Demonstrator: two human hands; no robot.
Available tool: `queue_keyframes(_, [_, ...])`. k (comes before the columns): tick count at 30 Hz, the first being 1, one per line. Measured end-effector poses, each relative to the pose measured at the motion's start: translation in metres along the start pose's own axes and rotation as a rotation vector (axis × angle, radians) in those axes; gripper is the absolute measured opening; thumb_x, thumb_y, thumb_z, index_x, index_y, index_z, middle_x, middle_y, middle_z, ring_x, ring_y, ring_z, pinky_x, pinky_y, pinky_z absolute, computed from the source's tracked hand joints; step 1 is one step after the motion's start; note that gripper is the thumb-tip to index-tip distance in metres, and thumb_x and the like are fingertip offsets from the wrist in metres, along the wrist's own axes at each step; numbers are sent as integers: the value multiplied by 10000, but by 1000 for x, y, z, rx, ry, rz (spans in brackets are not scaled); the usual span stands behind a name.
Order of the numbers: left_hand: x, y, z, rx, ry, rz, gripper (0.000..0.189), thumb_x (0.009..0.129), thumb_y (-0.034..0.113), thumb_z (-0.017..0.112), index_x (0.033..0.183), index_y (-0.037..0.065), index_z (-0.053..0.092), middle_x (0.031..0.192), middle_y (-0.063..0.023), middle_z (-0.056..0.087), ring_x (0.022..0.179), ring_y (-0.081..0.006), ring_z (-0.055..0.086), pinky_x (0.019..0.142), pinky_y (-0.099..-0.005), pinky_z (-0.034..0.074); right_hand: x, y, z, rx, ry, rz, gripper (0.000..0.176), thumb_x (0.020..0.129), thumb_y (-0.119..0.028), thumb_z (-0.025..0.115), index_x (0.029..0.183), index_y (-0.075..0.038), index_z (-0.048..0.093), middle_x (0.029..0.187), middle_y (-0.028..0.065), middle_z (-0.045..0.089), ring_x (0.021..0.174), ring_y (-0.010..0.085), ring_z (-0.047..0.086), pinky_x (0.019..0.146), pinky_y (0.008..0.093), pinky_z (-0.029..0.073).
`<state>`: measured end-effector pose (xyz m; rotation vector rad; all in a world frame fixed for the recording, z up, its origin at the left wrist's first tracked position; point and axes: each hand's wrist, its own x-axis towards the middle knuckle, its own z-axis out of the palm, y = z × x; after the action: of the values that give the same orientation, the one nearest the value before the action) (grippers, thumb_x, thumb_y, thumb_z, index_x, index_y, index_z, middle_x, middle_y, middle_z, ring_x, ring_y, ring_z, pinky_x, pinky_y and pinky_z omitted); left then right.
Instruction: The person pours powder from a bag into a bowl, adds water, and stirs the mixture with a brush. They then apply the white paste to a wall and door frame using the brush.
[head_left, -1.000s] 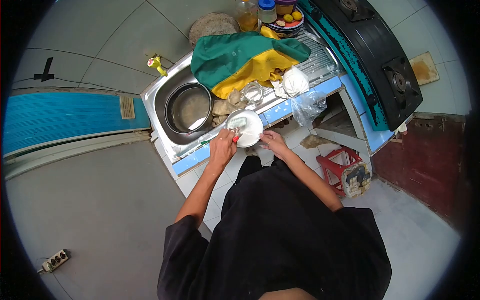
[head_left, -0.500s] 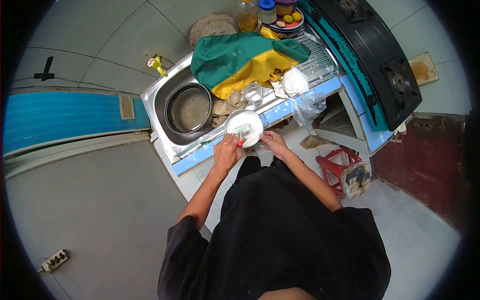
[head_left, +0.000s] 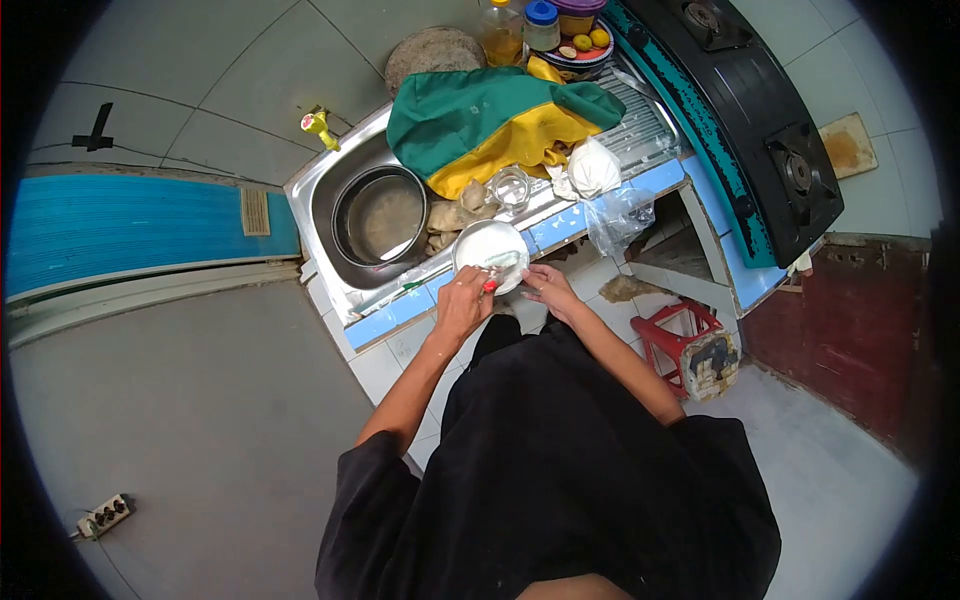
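A round white bowl with white stuff inside is held in front of the counter edge. My left hand is closed around a red-handled utensil whose pale head lies inside the bowl; its exact kind is hidden by the fingers. At the bowl's right side, my right hand grips the rim with bent fingers. Just beyond the bowl are a clear glass jar and a crumpled brownish bag.
A dark pot holding cloudy liquid sits in the metal sink. A green and yellow cloth covers part of the drainboard, near a white bundle and a plastic bag. Right stand a stove and a red stool.
The utensil's pale head has swung to the right inside the bowl as my left hand turned. My right hand keeps its place at the rim.
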<state>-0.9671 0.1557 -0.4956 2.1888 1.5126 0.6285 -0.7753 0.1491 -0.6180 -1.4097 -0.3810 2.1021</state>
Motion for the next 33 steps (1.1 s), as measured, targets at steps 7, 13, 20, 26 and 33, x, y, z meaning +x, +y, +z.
queue_keyframes(7, [10, -4, 1, -60, 287, -454, 166, 852, 143, 645, 907, -11, 673, 741, -164, 654, 649, -292, 648, 579, -348, 487, -9, -7, 4, 15, 61, -1, 632, 850, -240, 711, 1314, 8, 361, 1245, 136, 534, 1115, 203, 540, 867, 368, 491])
queue_keyframes(13, [23, 2, 23, -168, 445, -425, 202, 873, 142, 633, 910, -54, 668, 726, -186, 664, 637, -257, 660, 597, -343, 489, -7, -6, 4, 29, 44, 5, 623, 857, -242, 702, 1312, 9, 359, 1269, 138, 511, 1142, 211, 521, 891, 393, 490])
queue_keyframes(20, [13, 1, 26, -404, 320, -690, 293, 901, 231, 603, 872, -52, 673, 688, -155, 671, 619, -204, 653, 604, -325, 492, -8, -6, 4, 42, 24, 0, 541, 888, -240, 661, 1288, 10, 396, 1217, 125, 519, 1120, 216, 514, 920, 384, 489])
queue_keyframes(26, [0, -23, 24, -501, 385, -799, 385, 913, 316, 598, 899, -62, 667, 739, -118, 687, 606, -134, 622, 505, -276, 475, -8, -5, 1, 37, -1, -7, 579, 874, -251, 679, 1307, 1, 388, 1262, 119, 513, 1145, 204, 516, 920, 408, 480])
queue_keyframes(33, [11, -16, 45, -821, 469, -963, 357, 910, 311, 608, 876, -41, 653, 805, -134, 687, 632, -152, 652, 435, -263, 485, -4, -3, 0, -13, 19, -6, 527, 883, -250, 668, 1282, -8, 424, 1231, 110, 537, 1132, 194, 520, 896, 382, 485])
